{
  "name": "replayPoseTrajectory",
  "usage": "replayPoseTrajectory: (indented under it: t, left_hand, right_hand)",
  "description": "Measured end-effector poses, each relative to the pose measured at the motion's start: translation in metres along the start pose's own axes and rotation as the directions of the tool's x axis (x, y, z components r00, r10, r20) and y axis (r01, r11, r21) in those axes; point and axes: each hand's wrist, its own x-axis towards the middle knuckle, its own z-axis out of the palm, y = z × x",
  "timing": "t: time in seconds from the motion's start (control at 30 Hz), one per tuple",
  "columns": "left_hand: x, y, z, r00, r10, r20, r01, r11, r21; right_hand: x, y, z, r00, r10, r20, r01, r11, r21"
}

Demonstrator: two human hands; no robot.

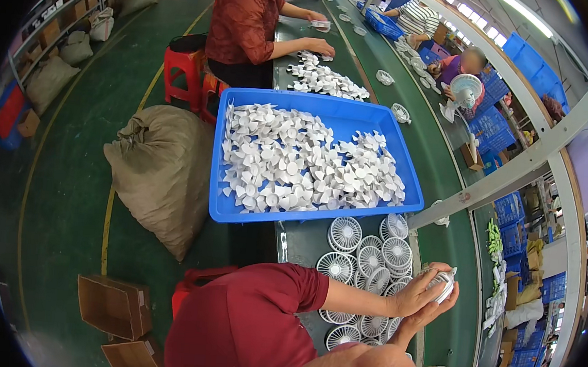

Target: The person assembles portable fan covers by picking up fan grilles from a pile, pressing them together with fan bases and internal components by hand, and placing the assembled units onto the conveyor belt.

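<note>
Fan cage (443, 287), white and round, is below and right of the blue tray (353, 116), between two hands. Well left of the tray, sacks (54, 83) lie by a shelf. Two open cartons (111, 307) are below and left of the tray; a bulging tied sack (162, 174) stands just left of it, and a red stool (181, 73) above and left. Inside the tray lie many white blades (285, 159); above it, a co-worker (240, 30) reaches over another blade pile (322, 80). Below it, more cages (370, 260) are stacked on the worktop (304, 239). Left grip (413, 297) is curled closed over the cage from above; right grip (426, 318) is bent around its lower side, opened only as wide as the cage. Right of the tray run a green belt (463, 257) and a white post (519, 175)
</note>
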Motion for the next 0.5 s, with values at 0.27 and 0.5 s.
replayPoseTrajectory:
  t: [0.27,0.5]
  left_hand:
    - [0.0,0.014,-0.002,0.999,0.033,0.003,-0.034,0.996,0.087]
    - [0.005,0.027,-0.012,0.96,0.277,0.034,-0.275,0.919,0.283]
  right_hand:
    - [0.007,0.005,-0.013,0.987,0.152,-0.058,-0.162,0.898,-0.41]
    - [0.006,-0.032,0.006,0.835,0.483,-0.262,-0.545,0.789,-0.283]
